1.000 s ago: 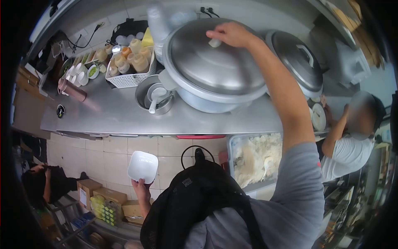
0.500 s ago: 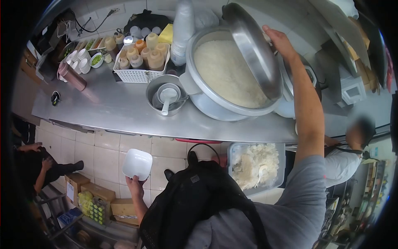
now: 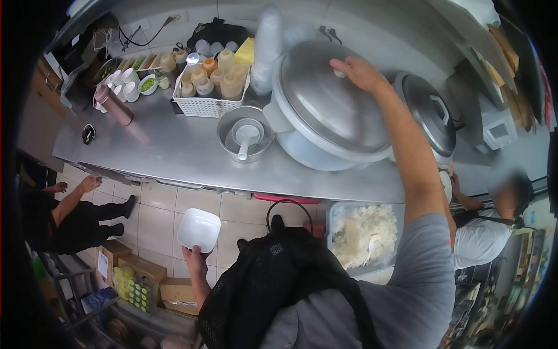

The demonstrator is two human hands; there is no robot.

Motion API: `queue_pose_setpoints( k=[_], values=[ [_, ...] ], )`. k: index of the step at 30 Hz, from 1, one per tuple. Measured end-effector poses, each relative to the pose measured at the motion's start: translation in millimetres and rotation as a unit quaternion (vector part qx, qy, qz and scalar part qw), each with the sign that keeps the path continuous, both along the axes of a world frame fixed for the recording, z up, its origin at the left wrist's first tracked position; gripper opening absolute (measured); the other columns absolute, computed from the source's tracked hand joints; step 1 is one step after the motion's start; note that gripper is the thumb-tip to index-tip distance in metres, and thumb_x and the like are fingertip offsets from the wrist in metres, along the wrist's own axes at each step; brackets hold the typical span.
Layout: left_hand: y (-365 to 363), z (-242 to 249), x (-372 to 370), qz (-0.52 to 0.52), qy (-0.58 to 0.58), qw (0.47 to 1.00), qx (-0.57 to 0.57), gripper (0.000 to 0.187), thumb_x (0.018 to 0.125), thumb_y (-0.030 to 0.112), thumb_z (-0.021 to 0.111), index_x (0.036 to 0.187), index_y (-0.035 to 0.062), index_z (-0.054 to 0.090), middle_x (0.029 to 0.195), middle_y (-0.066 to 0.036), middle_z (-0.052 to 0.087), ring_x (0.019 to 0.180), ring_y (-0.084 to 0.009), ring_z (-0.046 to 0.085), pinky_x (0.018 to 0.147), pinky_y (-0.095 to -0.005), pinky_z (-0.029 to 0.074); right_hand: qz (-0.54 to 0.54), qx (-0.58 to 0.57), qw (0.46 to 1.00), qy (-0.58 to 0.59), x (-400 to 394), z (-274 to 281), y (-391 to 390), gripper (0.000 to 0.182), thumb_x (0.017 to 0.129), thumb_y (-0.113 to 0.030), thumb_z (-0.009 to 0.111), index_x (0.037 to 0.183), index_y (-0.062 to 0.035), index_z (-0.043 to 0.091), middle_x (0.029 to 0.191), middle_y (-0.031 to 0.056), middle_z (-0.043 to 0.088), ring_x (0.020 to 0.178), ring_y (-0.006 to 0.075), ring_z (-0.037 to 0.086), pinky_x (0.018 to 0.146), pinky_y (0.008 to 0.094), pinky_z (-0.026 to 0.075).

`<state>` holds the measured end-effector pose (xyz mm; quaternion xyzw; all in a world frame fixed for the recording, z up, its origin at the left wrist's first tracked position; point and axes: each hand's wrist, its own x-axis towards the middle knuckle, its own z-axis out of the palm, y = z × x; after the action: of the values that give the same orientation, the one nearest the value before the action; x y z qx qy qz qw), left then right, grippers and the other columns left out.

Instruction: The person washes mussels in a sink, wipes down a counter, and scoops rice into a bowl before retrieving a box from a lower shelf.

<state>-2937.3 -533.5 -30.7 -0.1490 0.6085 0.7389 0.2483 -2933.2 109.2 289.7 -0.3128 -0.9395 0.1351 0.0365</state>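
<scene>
My left hand (image 3: 196,260) grips the near edge of a white square bowl (image 3: 199,229), with nothing visible inside it, over the floor. My right hand (image 3: 356,71) is closed around the knob of a big metal lid (image 3: 331,96). That lid lies over the large round rice pot (image 3: 308,148), and the rice inside is hidden. Left of the pot stands a metal bowl (image 3: 224,132) with a white-handled ladle (image 3: 246,142) in it. Below the counter, a clear tub (image 3: 333,218) holds loose white rice (image 3: 372,230) and a pale scoop.
On the steel counter (image 3: 180,154) stand a white basket (image 3: 200,107) of sauce bottles, a pink flask (image 3: 116,106), small cups and a second lidded cooker (image 3: 429,110). One person (image 3: 78,212) is at the left, another (image 3: 485,232) at the right. Boxes (image 3: 139,267) sit lower left.
My right hand has brought the tilted lid down to the left over the pot, covering the rice. My left hand still holds the bowl. The person at the left has come further into view.
</scene>
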Motion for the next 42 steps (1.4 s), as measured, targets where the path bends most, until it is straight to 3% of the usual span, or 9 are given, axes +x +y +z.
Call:
queue_pose_setpoints(
  k=[5,13,14,15,17,26,32,42],
  values=[
    [-0.6,2.5,13.2,-0.005,-0.004,1.000,-0.008,0.063,0.080,-0.001,0.047,0.141,0.0060,0.030,0.128,-0.018,0.048,0.105,-0.0323,0.061,0.072,-0.0440,0.062,0.004,0.079,0.997,-0.008,1.8,-4.1,-0.9,0.079,0.085,-0.080,0.038,0.101,-0.0085,0.068,0.112,0.0138,0.068,0.110,0.0339,0.059,0.097,0.0522,0.034],
    [-11.6,6.1,21.3,-0.042,-0.012,0.999,-0.028,0.065,0.080,-0.004,0.045,0.142,0.0063,0.029,0.131,-0.018,0.047,0.107,-0.0330,0.060,0.073,-0.0446,0.062,-0.018,0.109,0.994,-0.015,1.8,-11.1,-4.8,0.082,0.086,-0.081,0.034,0.101,-0.0080,0.069,0.108,0.0131,0.068,0.110,0.0331,0.060,0.095,0.0573,0.032],
    [-13.8,6.8,22.1,-0.046,-0.013,0.998,-0.033,0.065,0.080,-0.004,0.045,0.142,0.0063,0.029,0.131,-0.018,0.047,0.107,-0.0333,0.060,0.074,-0.0454,0.062,-0.035,0.123,0.992,-0.015,2.0,-6.4,-14.2,0.067,0.091,-0.068,0.045,0.099,-0.0060,0.069,0.104,0.0143,0.069,0.107,0.0343,0.060,0.093,0.0510,0.038],
    [-17.7,7.8,23.0,-0.051,-0.013,0.998,-0.040,0.065,0.080,-0.004,0.044,0.142,0.0063,0.029,0.131,-0.018,0.046,0.108,-0.0335,0.060,0.074,-0.0462,0.062,-0.035,0.117,0.992,-0.016,0.5,-3.2,-17.5,0.067,0.091,-0.068,0.045,0.099,-0.0060,0.069,0.104,0.0143,0.069,0.107,0.0343,0.060,0.093,0.0510,0.038],
    [-25.2,1.7,23.3,-0.053,-0.012,0.998,-0.043,0.064,0.080,-0.004,0.045,0.142,0.0064,0.029,0.131,-0.018,0.046,0.108,-0.0335,0.059,0.075,-0.0467,0.061,-0.020,0.107,0.994,0.007,-0.3,-1.7,-15.6,0.072,0.090,-0.070,0.041,0.111,-0.0060,0.069,0.122,0.0243,0.062,0.121,0.0413,0.053,0.102,0.0623,0.033],
    [-36.3,-1.6,26.3,-0.054,-0.016,0.997,-0.049,0.064,0.080,-0.003,0.046,0.141,0.0063,0.031,0.130,-0.018,0.047,0.108,-0.0339,0.059,0.076,-0.0473,0.060,-0.054,0.100,0.991,0.076,2.5,-1.4,-28.1,0.071,0.090,-0.067,0.043,0.109,-0.0039,0.068,0.119,0.0217,0.064,0.118,0.0421,0.055,0.102,0.0629,0.031],
    [-34.8,-3.4,22.6,-0.065,-0.001,0.996,-0.055,0.063,0.080,-0.003,0.046,0.141,0.0059,0.031,0.129,-0.018,0.047,0.107,-0.0341,0.059,0.076,-0.0474,0.060,-0.036,0.058,0.997,0.031,4.2,10.7,-30.5,0.069,0.090,-0.067,0.045,0.104,-0.0044,0.071,0.117,0.0212,0.065,0.118,0.0414,0.055,0.103,0.0623,0.031],
    [-28.9,-2.5,14.6,-0.079,-0.010,0.995,-0.054,0.066,0.080,-0.004,0.045,0.143,0.0051,0.029,0.132,-0.019,0.046,0.111,-0.0340,0.058,0.080,-0.0480,0.059,-0.067,0.083,0.994,0.027,0.1,7.6,-34.3,0.068,0.091,-0.065,0.045,0.103,-0.0044,0.071,0.115,0.0190,0.067,0.119,0.0405,0.055,0.106,0.0624,0.027]
  ],
)
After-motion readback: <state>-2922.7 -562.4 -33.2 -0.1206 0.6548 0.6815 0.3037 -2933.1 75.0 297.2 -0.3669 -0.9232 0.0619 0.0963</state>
